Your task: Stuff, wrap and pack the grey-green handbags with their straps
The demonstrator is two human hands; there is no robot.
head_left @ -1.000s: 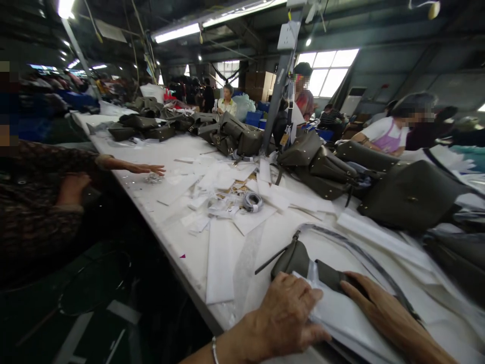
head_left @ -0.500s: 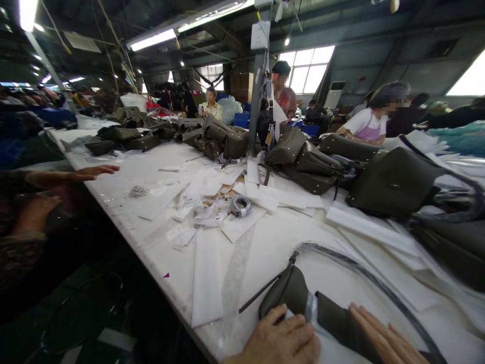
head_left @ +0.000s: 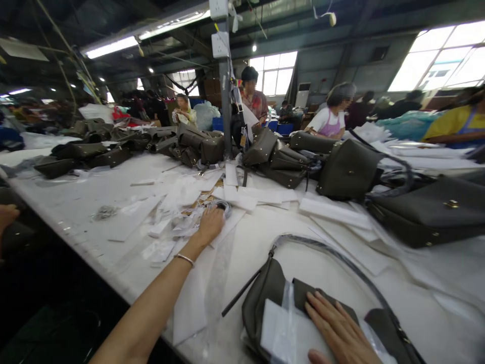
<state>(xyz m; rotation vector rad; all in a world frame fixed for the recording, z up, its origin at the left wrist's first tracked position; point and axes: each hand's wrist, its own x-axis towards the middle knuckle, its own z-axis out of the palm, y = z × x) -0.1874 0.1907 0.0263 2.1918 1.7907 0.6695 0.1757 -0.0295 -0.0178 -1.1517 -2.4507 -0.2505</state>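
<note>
My left hand (head_left: 211, 223) reaches out to the middle of the table, at a small grey coil (head_left: 226, 208) that looks like plastic tubing or strap. Its fingertips point down at the coil's near side and are partly hidden, so whether they grip it cannot be made out. With fingers stretched, my right hand (head_left: 335, 321) lies flat on a dark olive handbag (head_left: 261, 290) close in front of me. A white sheet (head_left: 275, 323) and clear tape lie over the bag's front. The bag's wrapped shoulder strap (head_left: 341, 258) loops out to the right.
More olive bags (head_left: 346, 169) line the far side of the table around a grey post (head_left: 226, 116). White foam sheets (head_left: 333, 212) and scraps are spread about. Left of them sits a small metallic pile (head_left: 106, 212). A co-worker's hand (head_left: 7, 216) shows at the left edge.
My left hand has left the bag and stretched forward to the grey coil. My right hand has shifted onto the bag's front. The view has turned to the right.
</note>
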